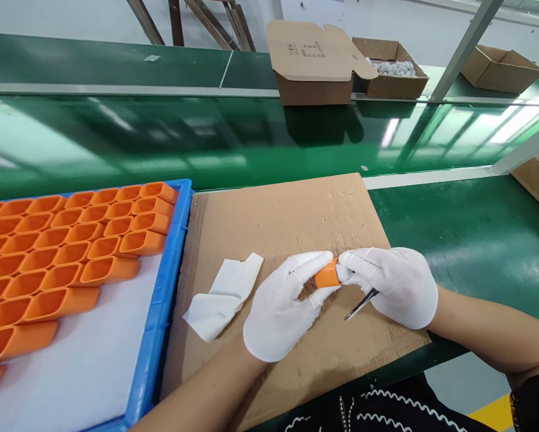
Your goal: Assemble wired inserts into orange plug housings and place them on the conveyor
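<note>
My left hand (287, 306), in a white glove, grips a short orange plastic sleeve (327, 275) between thumb and fingers. The gloved fingers of my right hand (386, 282) are closed at the sleeve's right end, pinching a small white piece (343, 273) that sits against or partly inside it; how deep I cannot tell. Also held in my right hand is a slim metal tool, like tweezers (362, 304), pointing down to the left. A creased white cloth (224, 296) lies on the cardboard sheet (274, 222), left of my left hand.
To the left, a blue tray (159, 318) holds rows of orange sleeves (66, 252) on a white liner. Beyond the cardboard runs a shiny green surface (183, 144). On the back ledge stand an open carton (314, 90) and a box of small white pieces (393, 84). A metal post (467, 48) rises at right.
</note>
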Demonstrator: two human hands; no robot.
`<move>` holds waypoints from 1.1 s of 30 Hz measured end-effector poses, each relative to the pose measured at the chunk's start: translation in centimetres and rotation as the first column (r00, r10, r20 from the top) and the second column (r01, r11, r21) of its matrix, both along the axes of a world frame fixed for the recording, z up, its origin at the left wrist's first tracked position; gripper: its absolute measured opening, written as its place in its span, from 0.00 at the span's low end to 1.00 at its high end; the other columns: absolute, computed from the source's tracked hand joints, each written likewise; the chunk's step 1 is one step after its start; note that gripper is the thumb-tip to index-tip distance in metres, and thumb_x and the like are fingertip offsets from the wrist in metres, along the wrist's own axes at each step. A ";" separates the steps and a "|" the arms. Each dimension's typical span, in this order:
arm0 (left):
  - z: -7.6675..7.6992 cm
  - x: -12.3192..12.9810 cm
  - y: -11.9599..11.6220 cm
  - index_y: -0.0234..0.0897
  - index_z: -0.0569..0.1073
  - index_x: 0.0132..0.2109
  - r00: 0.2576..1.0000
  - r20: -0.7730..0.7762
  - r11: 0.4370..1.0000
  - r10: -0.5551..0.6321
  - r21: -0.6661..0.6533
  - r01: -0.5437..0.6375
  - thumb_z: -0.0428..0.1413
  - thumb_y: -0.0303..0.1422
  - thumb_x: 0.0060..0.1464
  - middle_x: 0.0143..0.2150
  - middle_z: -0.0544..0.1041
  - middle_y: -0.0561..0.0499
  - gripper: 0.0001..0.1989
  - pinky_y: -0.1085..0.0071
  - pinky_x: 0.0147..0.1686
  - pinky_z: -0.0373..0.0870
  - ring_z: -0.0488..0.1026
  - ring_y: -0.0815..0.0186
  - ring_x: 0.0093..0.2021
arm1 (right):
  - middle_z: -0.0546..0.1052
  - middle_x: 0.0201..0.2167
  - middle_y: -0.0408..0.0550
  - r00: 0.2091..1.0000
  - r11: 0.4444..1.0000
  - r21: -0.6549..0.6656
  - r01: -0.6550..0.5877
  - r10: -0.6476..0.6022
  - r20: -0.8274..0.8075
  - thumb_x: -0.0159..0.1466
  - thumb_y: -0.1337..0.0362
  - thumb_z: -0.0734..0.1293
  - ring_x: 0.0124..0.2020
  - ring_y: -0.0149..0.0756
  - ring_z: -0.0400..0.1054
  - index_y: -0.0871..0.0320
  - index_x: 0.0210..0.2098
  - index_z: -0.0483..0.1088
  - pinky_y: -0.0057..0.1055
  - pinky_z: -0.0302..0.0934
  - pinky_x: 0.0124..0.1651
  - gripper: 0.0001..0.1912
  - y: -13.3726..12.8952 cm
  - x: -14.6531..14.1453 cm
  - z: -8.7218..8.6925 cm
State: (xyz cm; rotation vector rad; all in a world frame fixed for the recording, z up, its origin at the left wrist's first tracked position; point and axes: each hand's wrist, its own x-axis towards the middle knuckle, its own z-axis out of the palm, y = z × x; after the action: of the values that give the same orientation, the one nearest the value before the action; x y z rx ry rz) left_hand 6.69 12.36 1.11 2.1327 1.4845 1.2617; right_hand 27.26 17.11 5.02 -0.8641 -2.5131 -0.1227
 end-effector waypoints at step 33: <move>-0.5 0.3 0.3 0.48 0.76 0.56 0.948 0.230 0.976 -0.219 0.055 0.212 0.66 0.28 0.57 0.53 0.82 0.52 0.21 0.64 0.55 0.77 0.76 0.64 0.56 | 0.79 0.29 0.45 0.813 -0.141 -0.872 -0.468 -0.455 -0.363 0.46 0.53 0.82 0.31 0.31 0.71 0.60 0.31 0.80 0.29 0.67 0.37 0.20 1.1 -1.5 -0.3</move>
State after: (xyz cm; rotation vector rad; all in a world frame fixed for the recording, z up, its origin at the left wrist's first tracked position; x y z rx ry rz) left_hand 6.99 12.70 0.61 2.0150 1.1104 1.4039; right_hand 25.80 18.20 4.73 -1.0489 -1.3970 2.1603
